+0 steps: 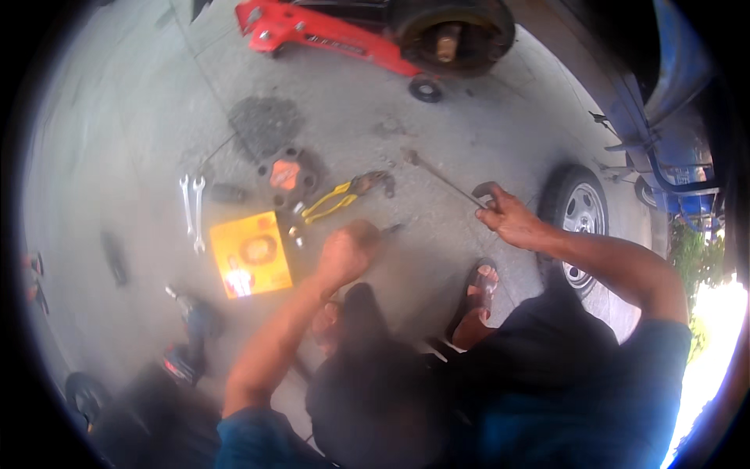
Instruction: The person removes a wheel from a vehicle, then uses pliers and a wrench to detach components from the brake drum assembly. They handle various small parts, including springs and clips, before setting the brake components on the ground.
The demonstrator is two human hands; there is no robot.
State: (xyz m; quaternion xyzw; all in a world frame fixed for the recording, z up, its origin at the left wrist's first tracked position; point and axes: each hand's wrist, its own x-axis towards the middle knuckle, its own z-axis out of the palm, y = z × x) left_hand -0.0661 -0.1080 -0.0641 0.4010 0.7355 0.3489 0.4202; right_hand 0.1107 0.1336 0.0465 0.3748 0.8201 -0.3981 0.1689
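My right hand (509, 220) is closed round the near end of a long metal bar (449, 184) with a thicker head. The bar slants away to the left above the concrete, and its exact kind is unclear. My left hand (348, 252) is blurred and curled into a fist beside a yellow box (248, 255). A dark tip (393, 229) shows just past its knuckles; what the fist holds is hidden. Beyond that hand lie yellow-handled pliers (332, 201), small metal pieces (295, 233) and a dark round cap with an orange centre (286, 176).
Two wrenches (193, 213) lie left of the box, and a cordless power tool (191, 334) sits nearer. A red floor jack (336, 37) stands at the back beside a drum-shaped hub (449, 39). To the right are a wheel (576, 227) and a blue vehicle (680, 102).
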